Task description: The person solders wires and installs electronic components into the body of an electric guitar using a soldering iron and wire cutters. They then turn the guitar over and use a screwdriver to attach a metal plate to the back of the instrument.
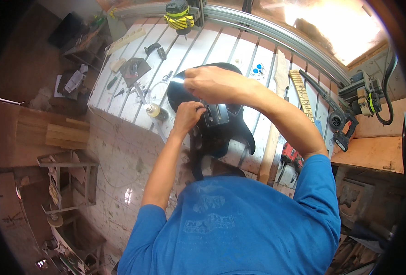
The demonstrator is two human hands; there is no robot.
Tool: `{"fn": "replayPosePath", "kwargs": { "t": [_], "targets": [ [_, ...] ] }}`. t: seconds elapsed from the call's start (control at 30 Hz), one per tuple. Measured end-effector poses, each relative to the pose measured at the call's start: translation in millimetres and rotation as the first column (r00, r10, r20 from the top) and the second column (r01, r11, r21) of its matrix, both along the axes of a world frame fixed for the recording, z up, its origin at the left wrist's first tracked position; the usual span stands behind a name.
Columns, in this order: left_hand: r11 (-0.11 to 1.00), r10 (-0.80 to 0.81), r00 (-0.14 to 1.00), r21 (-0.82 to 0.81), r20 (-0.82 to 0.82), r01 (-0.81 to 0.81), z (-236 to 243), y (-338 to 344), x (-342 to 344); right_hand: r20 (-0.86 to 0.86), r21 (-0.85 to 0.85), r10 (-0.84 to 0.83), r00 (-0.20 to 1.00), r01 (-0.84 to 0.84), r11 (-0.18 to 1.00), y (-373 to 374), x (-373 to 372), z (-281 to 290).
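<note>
A glossy black electric guitar body (221,140) lies on the white slotted table, close against my front. My left hand (187,118) is at its left side, thumb and fingers pinched beside a dark rectangular fitting (216,115) set in the body. Whatever that pinch holds is too small to make out. Over the upper part of the body arches my right hand (207,85), its fingers curled and pointing down. Its fingertips, and anything in them, are hidden behind the hand. A small bottle with a pale cap (153,110) stands left of my left hand.
Small tools and a dark flat piece (134,71) lie on the table's left. Blue-topped small parts (258,68), guitar necks (301,94) and a cordless blower (338,121) are on the right. A metal rail (258,28) with a yellow-and-black machine head (179,16) spans the back.
</note>
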State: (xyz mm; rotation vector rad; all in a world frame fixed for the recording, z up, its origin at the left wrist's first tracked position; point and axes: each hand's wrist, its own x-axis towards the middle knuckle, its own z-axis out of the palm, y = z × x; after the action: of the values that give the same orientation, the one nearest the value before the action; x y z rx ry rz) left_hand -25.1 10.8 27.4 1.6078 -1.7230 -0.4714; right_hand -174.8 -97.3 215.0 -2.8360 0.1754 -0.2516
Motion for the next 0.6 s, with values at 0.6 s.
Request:
{"fn": "replayPosePath", "kwargs": {
  "t": [0.6],
  "targets": [
    [0.884,0.446,0.055,0.449,-0.893,0.129,2.1,21.0,-6.0,-0.05,0.234,0.026,0.998,-0.014,0.972,16.5,-29.5,-2.7]
  ]
}}
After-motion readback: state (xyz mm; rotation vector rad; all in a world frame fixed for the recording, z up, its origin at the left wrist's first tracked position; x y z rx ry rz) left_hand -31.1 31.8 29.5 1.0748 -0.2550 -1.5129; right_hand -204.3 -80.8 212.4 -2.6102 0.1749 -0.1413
